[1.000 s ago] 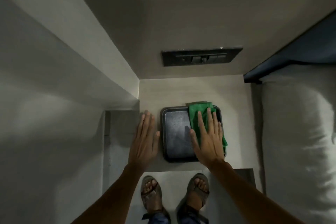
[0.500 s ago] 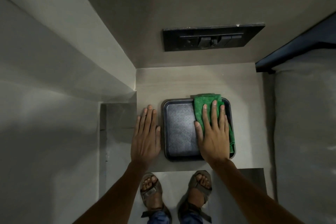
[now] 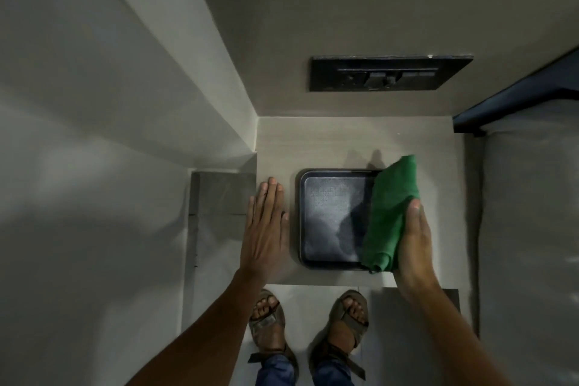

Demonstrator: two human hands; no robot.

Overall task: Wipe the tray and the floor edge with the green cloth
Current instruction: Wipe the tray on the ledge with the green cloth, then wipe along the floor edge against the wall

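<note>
Dark tray [image 3: 329,219] flat on pale ledge [image 3: 344,138], near its front edge. Right hand [image 3: 413,238] gripping bunched green cloth [image 3: 390,213] over tray's right side. Left hand [image 3: 266,222] flat, fingers together, just left of tray.

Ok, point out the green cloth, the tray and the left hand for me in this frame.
green cloth [image 3: 391,213], head view, middle of the folded fabric.
tray [image 3: 329,216], head view, bare textured floor of the tray.
left hand [image 3: 266,229], head view, back of the hand, flat on the surface beside the tray.
</note>
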